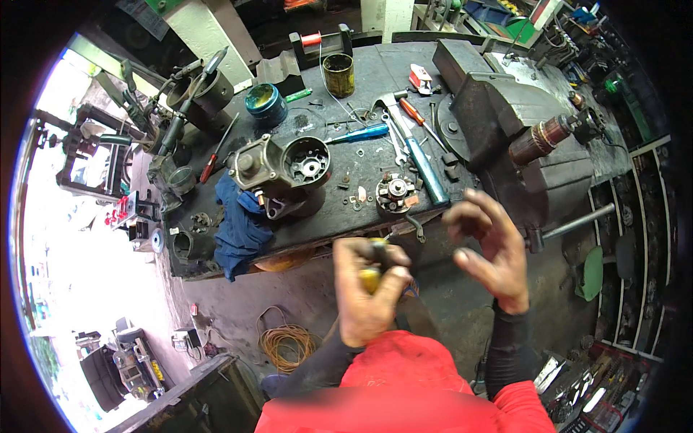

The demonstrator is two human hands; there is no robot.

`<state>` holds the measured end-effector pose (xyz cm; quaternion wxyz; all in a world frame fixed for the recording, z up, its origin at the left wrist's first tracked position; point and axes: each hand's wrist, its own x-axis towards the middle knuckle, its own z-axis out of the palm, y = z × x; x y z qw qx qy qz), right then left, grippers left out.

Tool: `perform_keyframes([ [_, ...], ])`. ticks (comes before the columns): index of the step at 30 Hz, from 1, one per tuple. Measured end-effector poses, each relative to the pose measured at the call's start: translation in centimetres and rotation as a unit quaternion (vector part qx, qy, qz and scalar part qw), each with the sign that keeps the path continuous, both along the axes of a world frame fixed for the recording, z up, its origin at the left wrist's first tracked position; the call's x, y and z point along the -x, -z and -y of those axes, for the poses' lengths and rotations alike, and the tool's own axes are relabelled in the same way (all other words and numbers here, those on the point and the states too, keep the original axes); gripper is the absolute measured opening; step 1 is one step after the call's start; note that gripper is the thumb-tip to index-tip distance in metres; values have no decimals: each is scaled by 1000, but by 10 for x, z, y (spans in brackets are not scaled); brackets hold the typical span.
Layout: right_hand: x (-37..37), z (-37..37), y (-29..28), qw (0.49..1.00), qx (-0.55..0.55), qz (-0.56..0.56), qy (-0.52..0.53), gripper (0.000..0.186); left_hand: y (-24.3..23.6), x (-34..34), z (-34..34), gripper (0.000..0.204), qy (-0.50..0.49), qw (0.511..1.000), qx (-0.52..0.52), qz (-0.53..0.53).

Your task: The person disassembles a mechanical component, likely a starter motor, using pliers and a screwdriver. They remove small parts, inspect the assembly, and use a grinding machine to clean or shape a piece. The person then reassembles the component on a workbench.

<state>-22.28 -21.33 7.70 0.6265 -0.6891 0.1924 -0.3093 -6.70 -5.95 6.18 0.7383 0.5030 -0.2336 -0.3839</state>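
Observation:
My left hand is closed round a tool with a yellow-and-black handle, just in front of the bench edge. Most of that tool is hidden by the fingers, so its kind is unclear. To its right my right hand is raised with fingers apart and holds nothing. Beyond the hands, near the bench edge, lies a small round motor part with copper bits. A hammer with a blue handle lies close to my right hand. Left of these stands a metal motor housing, its round end facing up.
A bench vise fills the right side, with a copper-wound armature on it. Screwdrivers, wrenches and small nuts lie mid-bench. A blue cloth hangs over the front edge. Tins stand behind; a coiled cord lies on the floor.

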Motion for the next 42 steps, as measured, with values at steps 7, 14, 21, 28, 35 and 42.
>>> perform_keyframes([
  [7, -70, 39, 153, 950, 245, -180, 74, 121, 9, -42, 36, 53, -230, 945, 210, 96],
  [14, -81, 28, 170, 977, 121, -153, 87, 101, 11, -31, 73, 55, -334, 904, 190, 188],
  [21, -83, 29, 168, 979, 128, -138, 84, 101, 15, -14, 97, 53, -385, 874, 149, 256],
  [28, -81, 30, 170, 979, 118, -148, 80, 102, 21, -8, 100, 54, -383, 875, 167, 245],
  [35, -80, 31, 172, 977, 135, -144, 78, 103, 23, -8, 97, 60, -337, 892, 193, 231],
  [42, -79, 31, 168, 973, 155, -149, 79, 103, 27, -25, 89, 74, -218, 923, 242, 206],
])
